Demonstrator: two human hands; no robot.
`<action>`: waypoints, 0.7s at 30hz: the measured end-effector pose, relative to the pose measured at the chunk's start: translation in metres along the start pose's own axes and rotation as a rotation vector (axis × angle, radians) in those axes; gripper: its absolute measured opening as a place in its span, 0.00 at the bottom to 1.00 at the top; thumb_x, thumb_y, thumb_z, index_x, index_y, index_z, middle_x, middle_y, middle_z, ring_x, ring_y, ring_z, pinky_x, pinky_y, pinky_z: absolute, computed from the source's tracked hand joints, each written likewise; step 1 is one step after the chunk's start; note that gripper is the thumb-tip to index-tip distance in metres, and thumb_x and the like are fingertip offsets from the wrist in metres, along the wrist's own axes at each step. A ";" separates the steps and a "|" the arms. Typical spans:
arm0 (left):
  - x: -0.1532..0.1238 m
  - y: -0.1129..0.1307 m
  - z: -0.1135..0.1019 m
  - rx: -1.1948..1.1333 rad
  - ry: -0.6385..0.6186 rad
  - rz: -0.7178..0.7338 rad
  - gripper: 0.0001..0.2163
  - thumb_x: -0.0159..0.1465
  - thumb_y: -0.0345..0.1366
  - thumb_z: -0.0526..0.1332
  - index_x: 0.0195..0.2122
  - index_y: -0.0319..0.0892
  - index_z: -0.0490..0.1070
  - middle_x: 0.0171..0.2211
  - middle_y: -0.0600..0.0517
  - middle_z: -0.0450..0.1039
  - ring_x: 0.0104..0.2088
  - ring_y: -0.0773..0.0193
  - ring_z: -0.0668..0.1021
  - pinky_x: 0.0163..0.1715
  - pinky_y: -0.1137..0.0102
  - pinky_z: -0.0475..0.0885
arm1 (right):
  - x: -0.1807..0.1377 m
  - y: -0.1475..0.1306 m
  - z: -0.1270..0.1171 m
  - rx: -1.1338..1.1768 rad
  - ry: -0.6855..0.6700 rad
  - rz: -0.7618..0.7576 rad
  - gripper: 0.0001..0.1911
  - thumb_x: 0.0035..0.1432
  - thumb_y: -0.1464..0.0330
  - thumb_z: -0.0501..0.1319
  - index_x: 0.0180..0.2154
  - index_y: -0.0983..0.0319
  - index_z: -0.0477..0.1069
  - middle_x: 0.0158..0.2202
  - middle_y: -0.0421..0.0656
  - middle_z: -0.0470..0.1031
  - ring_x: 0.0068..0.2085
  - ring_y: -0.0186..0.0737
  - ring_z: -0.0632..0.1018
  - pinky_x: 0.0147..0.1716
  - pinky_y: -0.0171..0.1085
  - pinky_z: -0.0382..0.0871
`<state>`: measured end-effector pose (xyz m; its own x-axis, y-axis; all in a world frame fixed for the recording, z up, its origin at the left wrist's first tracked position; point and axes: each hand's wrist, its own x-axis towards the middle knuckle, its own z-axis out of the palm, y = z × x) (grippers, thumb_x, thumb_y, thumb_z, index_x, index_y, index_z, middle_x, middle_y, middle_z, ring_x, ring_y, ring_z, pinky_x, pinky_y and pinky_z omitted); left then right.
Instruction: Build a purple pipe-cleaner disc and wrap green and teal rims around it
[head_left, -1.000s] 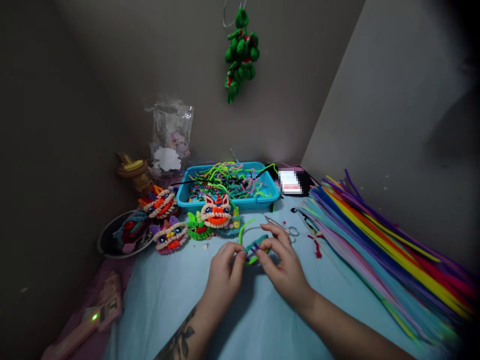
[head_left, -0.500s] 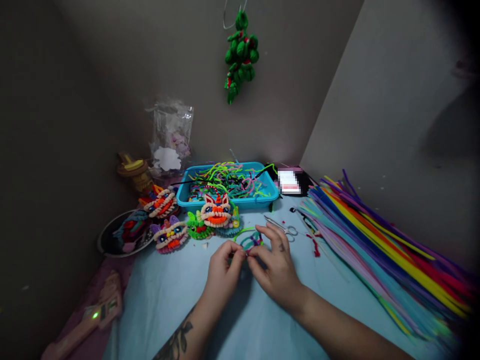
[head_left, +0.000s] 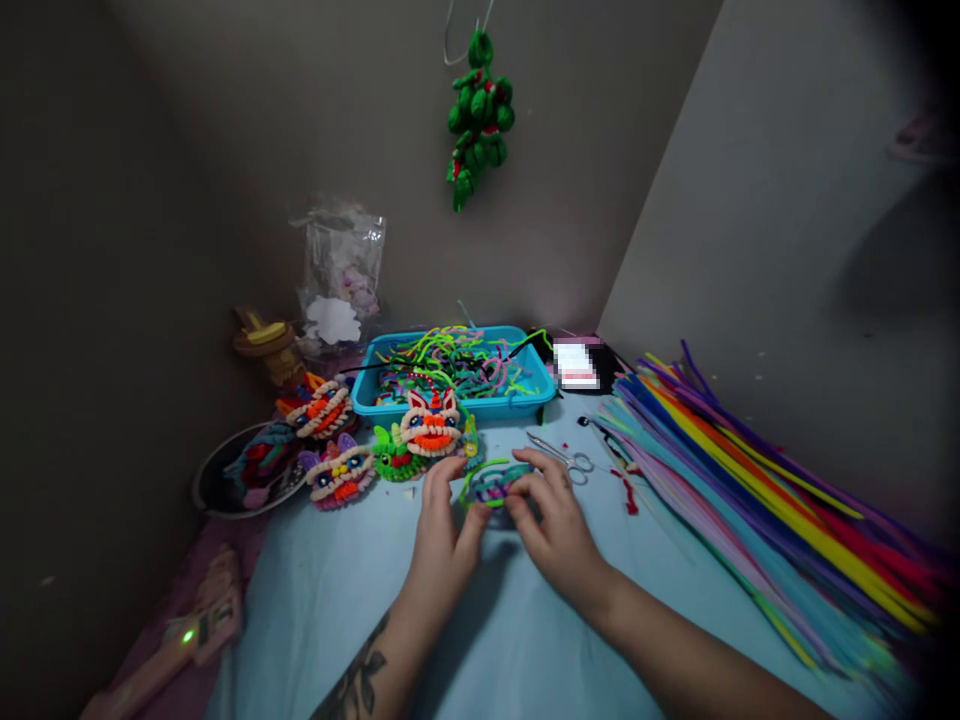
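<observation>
Both: L hand (head_left: 442, 535), R hand (head_left: 559, 530) fingers pinch pipe-cleaner piece (head_left: 491, 485); scissors (head_left: 564, 456) beside, tray (head_left: 457, 406) behind.

Scissors (head_left: 564, 458), blue tray (head_left: 525, 400), lion faces (head_left: 429, 425).

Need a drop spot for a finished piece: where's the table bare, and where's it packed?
Bare cloth lies left of the left hand, below the figures. There is also a strip between the right hand and the pipe-cleaner bundle. Crowded: the woven piece at the hands, scissors, tray, bowl.
</observation>
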<state>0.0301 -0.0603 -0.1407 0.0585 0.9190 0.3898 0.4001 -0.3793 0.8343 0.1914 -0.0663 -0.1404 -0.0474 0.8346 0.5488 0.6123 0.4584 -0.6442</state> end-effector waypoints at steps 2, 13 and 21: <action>-0.001 -0.001 0.001 0.028 0.051 0.036 0.16 0.59 0.33 0.61 0.48 0.44 0.62 0.49 0.44 0.66 0.50 0.55 0.70 0.46 0.60 0.67 | 0.003 0.004 -0.001 0.146 0.066 0.167 0.06 0.62 0.67 0.54 0.32 0.59 0.66 0.47 0.48 0.67 0.53 0.47 0.68 0.52 0.46 0.62; -0.001 0.007 0.000 0.067 0.011 0.029 0.05 0.61 0.30 0.59 0.37 0.44 0.73 0.53 0.44 0.63 0.55 0.53 0.67 0.54 0.54 0.63 | 0.004 -0.003 0.011 0.842 0.023 0.544 0.13 0.55 0.56 0.62 0.31 0.59 0.66 0.31 0.38 0.68 0.33 0.36 0.70 0.35 0.35 0.65; 0.002 0.007 -0.003 0.115 0.026 0.002 0.08 0.63 0.29 0.54 0.31 0.43 0.72 0.54 0.43 0.60 0.57 0.53 0.65 0.54 0.54 0.63 | 0.000 0.003 0.004 0.451 0.066 0.272 0.06 0.57 0.66 0.60 0.38 0.55 0.69 0.53 0.45 0.64 0.58 0.45 0.65 0.55 0.47 0.59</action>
<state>0.0303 -0.0618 -0.1329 0.0362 0.9144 0.4032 0.5025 -0.3654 0.7836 0.1902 -0.0638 -0.1448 0.1243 0.9273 0.3531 0.1942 0.3262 -0.9251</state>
